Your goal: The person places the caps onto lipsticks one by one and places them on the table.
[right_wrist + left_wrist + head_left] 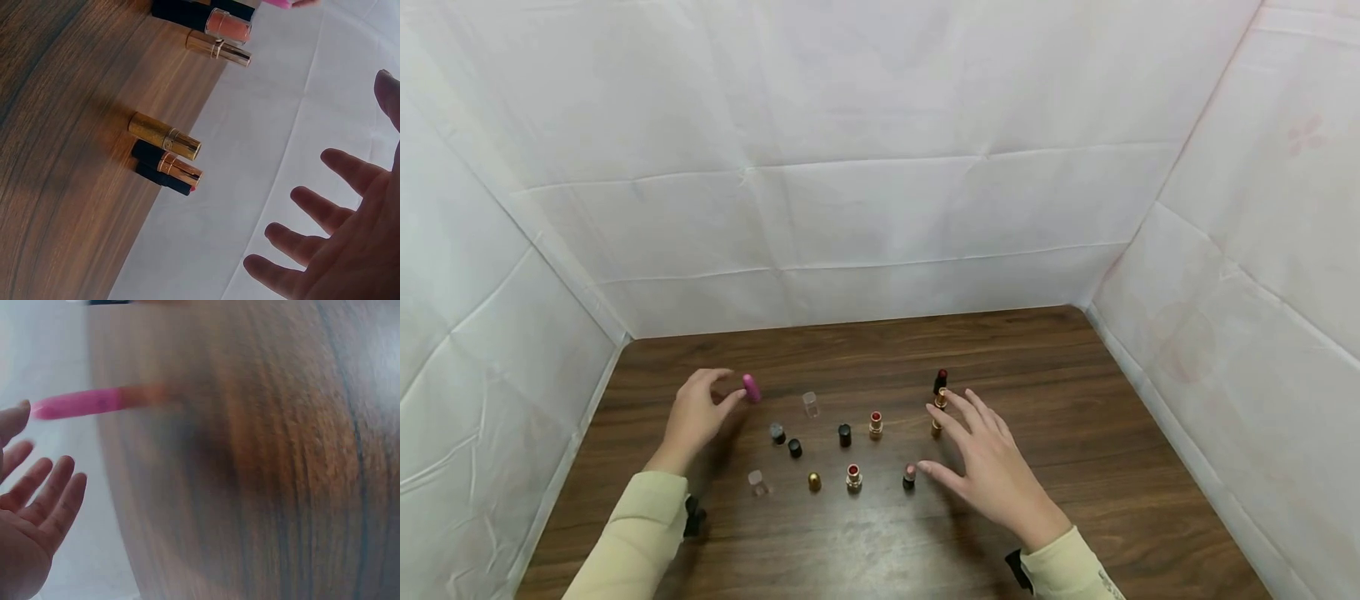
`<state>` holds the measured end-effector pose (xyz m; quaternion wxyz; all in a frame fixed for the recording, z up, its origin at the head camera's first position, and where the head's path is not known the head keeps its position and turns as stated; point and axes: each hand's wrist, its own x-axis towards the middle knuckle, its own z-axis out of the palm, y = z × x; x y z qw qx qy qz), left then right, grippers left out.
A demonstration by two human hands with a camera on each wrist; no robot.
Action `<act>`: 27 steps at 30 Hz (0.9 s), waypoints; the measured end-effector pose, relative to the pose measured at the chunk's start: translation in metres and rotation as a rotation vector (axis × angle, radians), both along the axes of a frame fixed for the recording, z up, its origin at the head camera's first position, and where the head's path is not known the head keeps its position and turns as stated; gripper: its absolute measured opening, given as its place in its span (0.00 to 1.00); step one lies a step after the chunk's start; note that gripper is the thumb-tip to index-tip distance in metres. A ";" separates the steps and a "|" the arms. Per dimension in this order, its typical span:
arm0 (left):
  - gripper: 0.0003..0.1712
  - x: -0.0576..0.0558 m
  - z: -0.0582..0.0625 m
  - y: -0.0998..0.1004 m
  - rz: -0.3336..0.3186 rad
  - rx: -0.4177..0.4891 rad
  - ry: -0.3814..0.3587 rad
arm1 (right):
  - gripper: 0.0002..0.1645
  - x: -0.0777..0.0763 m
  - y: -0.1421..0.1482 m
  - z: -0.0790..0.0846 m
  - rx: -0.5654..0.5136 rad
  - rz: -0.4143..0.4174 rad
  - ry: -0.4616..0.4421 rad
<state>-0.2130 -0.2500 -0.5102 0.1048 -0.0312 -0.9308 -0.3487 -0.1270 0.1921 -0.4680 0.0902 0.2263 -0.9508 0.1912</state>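
My left hand (696, 412) is at the left of the table, its thumb tip beside the top of an upright pink tube (752, 388) with a rounded end. In the left wrist view its fingers are spread apart, not wrapped round the tube. My right hand (988, 454) hovers with spread fingers over the right side, holding nothing. Near its fingertips stand a black lipstick (941, 382) with a dark red tip, a gold tube (942, 398) and another gold piece (936, 428). By the thumb is a dark-based lipstick (909, 477) with a pinkish tip; whether they touch I cannot tell.
Two gold-based red lipsticks (876, 425) stand mid-table. Left of them are black caps (845, 435), a dark cap with a greyish top (777, 433), a gold cap (815, 482) and clear caps (810, 404). White sheeting (880, 208) walls the brown wooden table (1037, 350).
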 end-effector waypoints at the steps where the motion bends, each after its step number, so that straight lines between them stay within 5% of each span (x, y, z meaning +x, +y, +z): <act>1: 0.21 0.004 0.002 -0.002 0.009 0.013 0.015 | 0.47 0.000 0.000 0.000 0.002 -0.002 0.001; 5: 0.13 0.024 0.012 -0.001 0.001 0.030 0.053 | 0.47 0.000 0.001 0.000 0.000 -0.004 0.004; 14: 0.13 0.069 0.029 0.025 -0.230 -0.157 0.007 | 0.48 -0.001 -0.003 0.001 -0.019 0.003 0.014; 27: 0.20 0.094 0.014 0.046 -0.228 -0.312 -0.059 | 0.46 -0.002 -0.003 -0.002 -0.020 0.001 0.010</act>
